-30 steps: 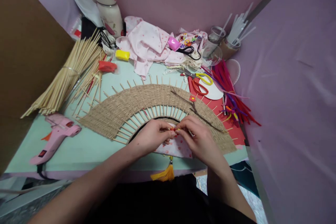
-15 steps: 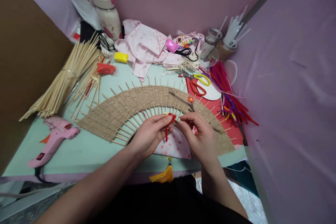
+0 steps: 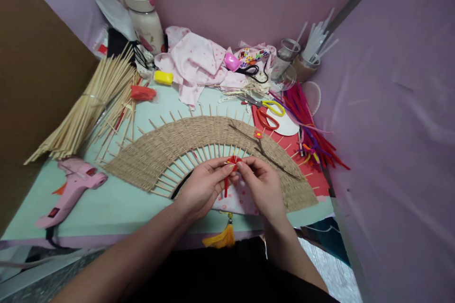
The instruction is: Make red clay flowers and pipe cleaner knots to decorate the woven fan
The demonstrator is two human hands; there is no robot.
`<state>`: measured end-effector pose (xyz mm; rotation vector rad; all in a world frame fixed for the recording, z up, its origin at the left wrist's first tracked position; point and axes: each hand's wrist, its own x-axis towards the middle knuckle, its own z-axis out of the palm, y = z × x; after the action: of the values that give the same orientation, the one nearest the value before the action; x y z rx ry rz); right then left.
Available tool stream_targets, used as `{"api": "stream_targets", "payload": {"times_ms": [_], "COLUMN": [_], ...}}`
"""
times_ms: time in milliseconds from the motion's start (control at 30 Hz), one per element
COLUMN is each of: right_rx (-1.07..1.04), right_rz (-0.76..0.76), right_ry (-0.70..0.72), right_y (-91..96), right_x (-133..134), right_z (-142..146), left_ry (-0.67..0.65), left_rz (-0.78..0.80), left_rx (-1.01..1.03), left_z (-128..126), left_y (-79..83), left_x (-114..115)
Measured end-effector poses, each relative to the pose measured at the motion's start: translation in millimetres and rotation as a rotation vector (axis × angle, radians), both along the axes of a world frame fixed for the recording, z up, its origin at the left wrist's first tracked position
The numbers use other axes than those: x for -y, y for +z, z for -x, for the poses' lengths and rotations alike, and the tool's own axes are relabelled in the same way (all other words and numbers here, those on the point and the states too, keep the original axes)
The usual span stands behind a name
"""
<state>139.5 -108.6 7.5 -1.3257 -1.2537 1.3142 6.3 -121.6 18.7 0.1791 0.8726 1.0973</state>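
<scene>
Between the fingertips of both hands is a small red pipe-cleaner flower point(image 3: 234, 161) with thin yellowish strands at its middle and a red stem hanging down. My left hand point(image 3: 204, 184) pinches it from the left side. My right hand point(image 3: 261, 182) pinches its right edge, thumb on top. Under the hands lies a woven fan point(image 3: 192, 135) with wooden sticks, its lower part covered in pink dotted cloth point(image 3: 241, 199). A yellow tassel point(image 3: 222, 236) hangs from its base. On the weave rests a brown twig point(image 3: 265, 151) bearing a small red flower point(image 3: 258, 135).
A pink glue gun point(image 3: 71, 189) and a bundle of wooden sticks point(image 3: 88, 104) lie left. Red-handled scissors point(image 3: 267, 120), red card point(image 3: 314, 177) and pipe cleaners point(image 3: 302, 109) are right. At the back stand a bottle point(image 3: 145, 23), crumpled cloth point(image 3: 199, 57) and a cup of white sticks point(image 3: 307, 64).
My right hand has moved slightly left and its fingers have closed in on the flower. The flower has turned, so its yellowish strands show more; my left hand still holds it.
</scene>
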Motion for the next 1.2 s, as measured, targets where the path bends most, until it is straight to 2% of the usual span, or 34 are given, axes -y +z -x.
{"api": "stream_targets", "payload": {"times_ms": [100,267,500,733,867,1033,1200], "right_rx": [0.002,0.067,0.138,0.197,0.257,0.35,0.395], "right_rz": [0.019,0.013,0.007,0.031,-0.084,-0.338,-0.403], "right_ry": [0.005,0.021,0.036,0.11,0.12,-0.002,0.008], "right_y": [0.3,-0.7,-3.0,-2.8,-2.5,2.0,4.8], "right_x": [-0.6,-1.9,-1.1,0.6,-1.9,-1.3,1.4], "right_z": [-1.2,-2.5,-5.1,-8.7,-11.5,-7.9,-3.5], "left_ry": [0.014,-0.019,-0.079,-0.054,-0.071,-0.078,-0.068], "left_rz": [0.059,0.042,-0.024,-0.038,-0.047,-0.042,-0.029], "left_rx": [-0.062,-0.22,-0.297,-0.296,-0.354,-0.407,-0.392], "left_z": [0.3,-0.6,1.7,1.9,2.5,1.6,0.6], "left_y": [2.0,-1.2,-10.3,-15.6,-14.8,-12.2,-13.4], "left_x": [-1.2,-1.6,0.2,-0.8,-2.6,-2.8,-2.5]}}
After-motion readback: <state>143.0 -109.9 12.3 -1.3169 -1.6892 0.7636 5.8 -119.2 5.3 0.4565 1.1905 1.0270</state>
